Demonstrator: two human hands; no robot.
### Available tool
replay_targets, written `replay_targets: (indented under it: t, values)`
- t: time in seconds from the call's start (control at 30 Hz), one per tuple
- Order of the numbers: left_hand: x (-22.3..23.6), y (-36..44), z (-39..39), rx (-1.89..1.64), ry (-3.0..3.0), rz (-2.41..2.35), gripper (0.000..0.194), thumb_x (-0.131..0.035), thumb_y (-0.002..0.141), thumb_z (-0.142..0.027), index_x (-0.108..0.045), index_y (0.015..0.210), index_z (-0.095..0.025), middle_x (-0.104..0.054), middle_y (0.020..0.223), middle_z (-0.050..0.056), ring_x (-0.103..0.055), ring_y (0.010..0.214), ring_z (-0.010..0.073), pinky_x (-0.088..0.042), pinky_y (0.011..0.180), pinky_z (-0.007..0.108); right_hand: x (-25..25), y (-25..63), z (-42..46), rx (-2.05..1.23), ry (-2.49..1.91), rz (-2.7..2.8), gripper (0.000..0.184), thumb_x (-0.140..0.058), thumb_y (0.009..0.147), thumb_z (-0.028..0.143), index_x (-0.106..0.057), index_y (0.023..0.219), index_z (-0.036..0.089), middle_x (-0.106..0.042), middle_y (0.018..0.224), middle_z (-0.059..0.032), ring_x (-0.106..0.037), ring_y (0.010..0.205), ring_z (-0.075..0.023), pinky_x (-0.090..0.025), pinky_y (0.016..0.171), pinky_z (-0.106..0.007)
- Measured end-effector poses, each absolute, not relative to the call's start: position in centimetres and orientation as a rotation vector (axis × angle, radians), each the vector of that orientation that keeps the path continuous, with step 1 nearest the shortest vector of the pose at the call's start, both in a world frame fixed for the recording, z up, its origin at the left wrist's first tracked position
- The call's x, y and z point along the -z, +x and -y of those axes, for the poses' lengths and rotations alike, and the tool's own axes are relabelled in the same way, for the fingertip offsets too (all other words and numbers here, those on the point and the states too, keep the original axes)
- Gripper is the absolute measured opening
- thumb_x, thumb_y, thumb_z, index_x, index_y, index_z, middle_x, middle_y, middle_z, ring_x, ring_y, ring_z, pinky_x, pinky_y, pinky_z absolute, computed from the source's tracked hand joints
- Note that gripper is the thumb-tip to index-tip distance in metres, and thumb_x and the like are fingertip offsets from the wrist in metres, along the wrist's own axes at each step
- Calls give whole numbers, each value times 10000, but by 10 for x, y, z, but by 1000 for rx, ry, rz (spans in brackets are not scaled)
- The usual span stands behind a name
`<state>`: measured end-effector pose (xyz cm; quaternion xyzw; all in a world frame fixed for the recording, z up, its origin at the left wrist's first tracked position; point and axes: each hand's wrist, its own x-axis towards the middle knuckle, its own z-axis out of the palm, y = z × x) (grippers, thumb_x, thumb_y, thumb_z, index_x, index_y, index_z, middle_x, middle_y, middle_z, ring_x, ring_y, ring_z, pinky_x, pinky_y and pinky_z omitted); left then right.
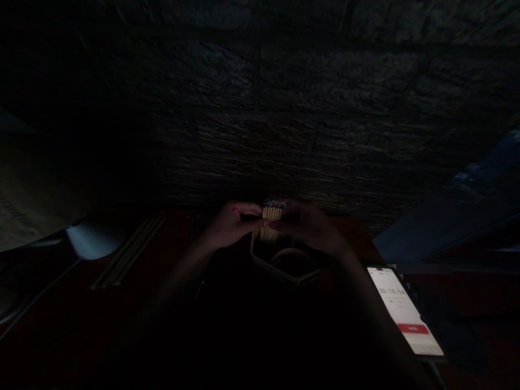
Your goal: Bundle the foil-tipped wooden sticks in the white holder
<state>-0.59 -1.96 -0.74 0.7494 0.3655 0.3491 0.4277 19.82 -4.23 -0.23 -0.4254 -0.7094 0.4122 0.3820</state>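
Observation:
In the dim light, a tight row of thin yellowish sticks (272,213) with dark, shiny tops stands upright between my hands. My left hand (228,225) pinches it from the left, its thumb against the front of the sticks. From the right, my right hand (311,226) closes on the same bundle, its fingers partly lost in shadow. Below the sticks is a dark open container (260,262) with a pale rim and a curved edge inside. Whether the lower ends of the sticks touch it I cannot tell.
Several long thin rods (129,252) lie on the dark reddish table (65,319) at left, near a pale cone-shaped object (94,238). A lit phone (406,311) showing a timer lies at right. The rough block wall (260,119) rises close behind my hands.

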Motion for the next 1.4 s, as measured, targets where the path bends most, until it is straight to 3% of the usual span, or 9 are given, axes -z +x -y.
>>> replay_targets:
  t: [0.13,0.47,0.8,1.13,1.4]
  values:
    - [9,-7,18,-862,1847,-887,153,-689,794,-286,-717,875,-159,-753,944,48,-688,905,184,-509,823,295,2,197,42,-1039,-1047,1824,302,-703,787,269,-682,1078,191,-734,1028,-49,-688,911,-188,-534,785,-299]
    - [5,-5,20,-819,1857,-1009,169,-676,797,-297,-729,858,-149,-746,866,39,-668,809,168,-482,723,272,3,198,41,-1051,-1073,1840,295,-698,779,240,-685,1070,197,-738,992,-49,-687,879,-181,-531,749,-292]
    - [9,-7,17,-810,1818,-962,148,-685,792,-295,-728,851,-166,-746,895,35,-678,882,179,-487,806,286,3,198,42,-1086,-1068,1806,285,-712,759,241,-686,1036,180,-731,927,-39,-668,801,-157,-511,688,-271]
    - [6,-8,16,-789,1795,-930,174,-719,755,-311,-712,826,-152,-737,880,43,-679,907,203,-494,840,311,5,199,42,-1143,-1042,1823,349,-708,767,239,-667,1109,184,-730,1019,-54,-685,893,-184,-537,765,-303]
    - [7,-10,15,-828,1788,-961,242,-761,714,-291,-709,902,-147,-742,944,58,-681,941,204,-500,876,320,1,199,44,-1229,-1046,1802,340,-712,762,219,-654,1094,182,-726,979,-47,-684,861,-172,-534,761,-296]
